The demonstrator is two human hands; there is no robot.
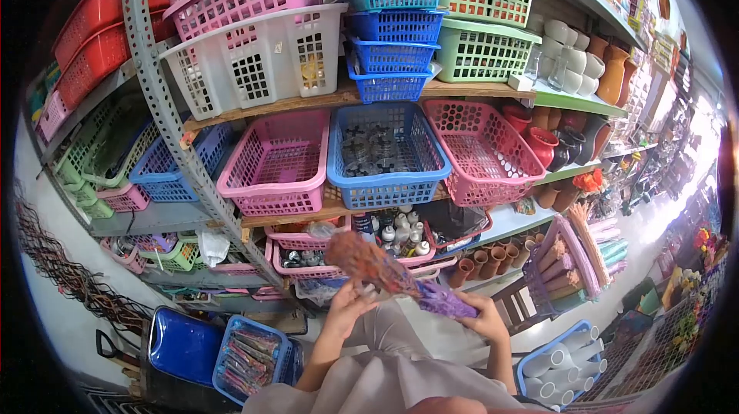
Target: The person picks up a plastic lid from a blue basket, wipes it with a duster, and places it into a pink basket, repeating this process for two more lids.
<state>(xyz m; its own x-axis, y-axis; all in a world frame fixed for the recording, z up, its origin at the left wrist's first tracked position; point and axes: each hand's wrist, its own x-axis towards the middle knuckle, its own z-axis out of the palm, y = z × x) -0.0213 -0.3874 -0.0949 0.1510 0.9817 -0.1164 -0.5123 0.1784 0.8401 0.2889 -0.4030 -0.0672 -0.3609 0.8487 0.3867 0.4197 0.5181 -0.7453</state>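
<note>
Holding step: long mottled orange-and-purple bundle (391, 275) held diagonally, 10 to 4 o'clock. Purple end gripped by right hand (486, 318); left hand (349, 311) at 7 o'clock, grip can't be told. Two-end support called for if shifted.

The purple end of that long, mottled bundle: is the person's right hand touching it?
Touching. The head view shows the right hand holding the purple end at its tip, with no gap between them.

Blue basket (387, 189), pink baskets (279, 191), metal post (165, 110)
</note>
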